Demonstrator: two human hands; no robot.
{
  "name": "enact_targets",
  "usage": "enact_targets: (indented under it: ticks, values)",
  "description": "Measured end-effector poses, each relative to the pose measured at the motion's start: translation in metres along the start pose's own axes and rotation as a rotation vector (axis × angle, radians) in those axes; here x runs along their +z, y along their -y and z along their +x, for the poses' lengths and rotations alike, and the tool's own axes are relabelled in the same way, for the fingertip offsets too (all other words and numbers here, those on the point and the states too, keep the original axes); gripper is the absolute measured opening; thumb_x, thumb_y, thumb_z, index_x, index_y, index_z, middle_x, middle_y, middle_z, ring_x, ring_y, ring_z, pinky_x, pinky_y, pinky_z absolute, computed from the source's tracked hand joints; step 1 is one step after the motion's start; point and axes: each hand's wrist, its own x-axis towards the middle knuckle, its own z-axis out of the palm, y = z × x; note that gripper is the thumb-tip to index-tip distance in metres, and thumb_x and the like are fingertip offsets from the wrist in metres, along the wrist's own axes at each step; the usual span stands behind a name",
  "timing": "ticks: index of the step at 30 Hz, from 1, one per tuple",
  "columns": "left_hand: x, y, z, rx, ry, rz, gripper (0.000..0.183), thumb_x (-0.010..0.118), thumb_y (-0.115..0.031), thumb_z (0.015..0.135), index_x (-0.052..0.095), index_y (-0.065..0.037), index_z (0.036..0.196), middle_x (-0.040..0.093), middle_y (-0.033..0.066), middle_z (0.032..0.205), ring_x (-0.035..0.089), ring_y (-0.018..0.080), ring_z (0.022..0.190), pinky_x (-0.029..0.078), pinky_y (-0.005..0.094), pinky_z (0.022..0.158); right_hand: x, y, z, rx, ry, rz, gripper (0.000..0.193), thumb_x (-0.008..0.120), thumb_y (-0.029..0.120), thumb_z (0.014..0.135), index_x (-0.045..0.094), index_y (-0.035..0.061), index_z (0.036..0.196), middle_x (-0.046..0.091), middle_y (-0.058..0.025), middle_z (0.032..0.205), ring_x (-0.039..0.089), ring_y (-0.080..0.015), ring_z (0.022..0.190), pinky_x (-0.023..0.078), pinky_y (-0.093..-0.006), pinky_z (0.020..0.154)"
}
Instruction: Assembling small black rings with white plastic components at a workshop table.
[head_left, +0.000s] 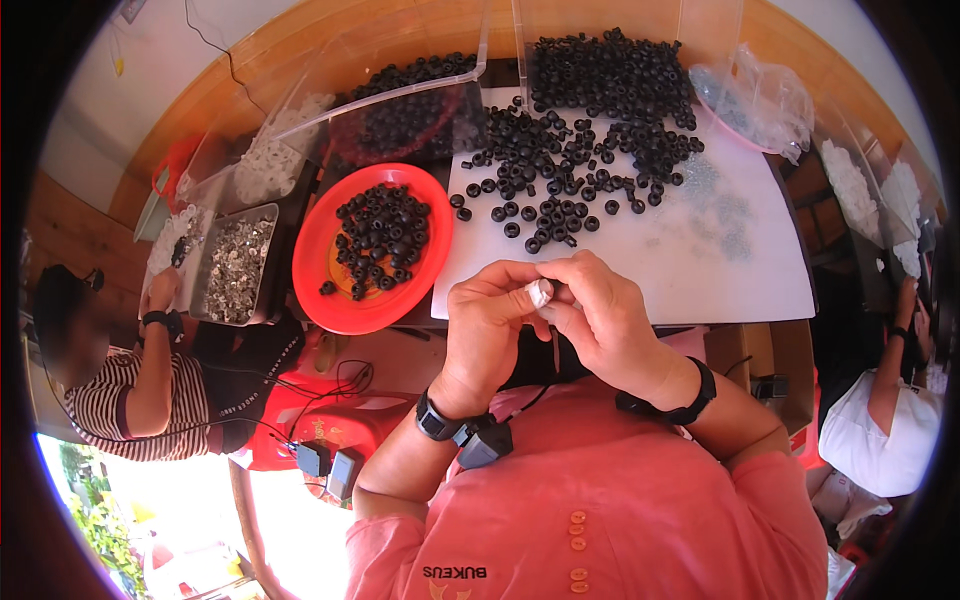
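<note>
My left hand [483, 325] and my right hand [605, 315] meet at the near edge of a white board [620, 270], both with fingers closed and their tips together. A white wrap or small white piece [540, 292] shows at my left thumb tip; I cannot tell which. Something small and dark seems to sit between the fingertips, mostly hidden. Beyond my hands, many small round black parts with holes [560, 215] lie loose on the board. Tiny clear pieces [715, 200] are scattered at its right. To the left, a red oval plate [312, 285] holds more black parts.
Clear plastic bins [610, 80] of black parts stand at the back. A pink bowl with a plastic bag [770, 100] sits back right. At left, a metal tray [240, 265] holds small shiny pieces. Other people work at left [140, 390] and right [880, 420].
</note>
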Motion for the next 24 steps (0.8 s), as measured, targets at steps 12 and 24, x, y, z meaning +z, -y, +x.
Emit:
enact_targets:
  ticks: [12, 24]
  values:
    - [-0.001, 0.002, 0.004, -0.014, 0.088, -0.147, 0.02, 0.068, -0.005, 0.094, 0.065, 0.006, 0.11, 0.071, 0.0138, 0.096, 0.068, 0.0193, 0.078, 0.053, 0.0276, 0.06, -0.017, 0.003, 0.006, 0.116, -0.012, 0.322, 0.008, 0.061, -0.003, 0.095, 0.063, 0.0, 0.102, 0.059, -0.0065, 0.085, 0.062, -0.0153, 0.071, 0.05, -0.0278, 0.064]
    - [0.004, 0.003, 0.01, -0.029, 0.035, -0.104, 0.023, 0.068, -0.011, 0.094, 0.065, 0.004, 0.112, 0.069, 0.012, 0.092, 0.067, 0.0199, 0.077, 0.051, 0.0277, 0.058, -0.014, 0.0, 0.014, 0.337, -0.055, 0.399, 0.003, 0.057, 0.0, 0.099, 0.06, -0.0008, 0.101, 0.063, -0.0062, 0.081, 0.064, -0.0128, 0.074, 0.05, -0.0264, 0.067]
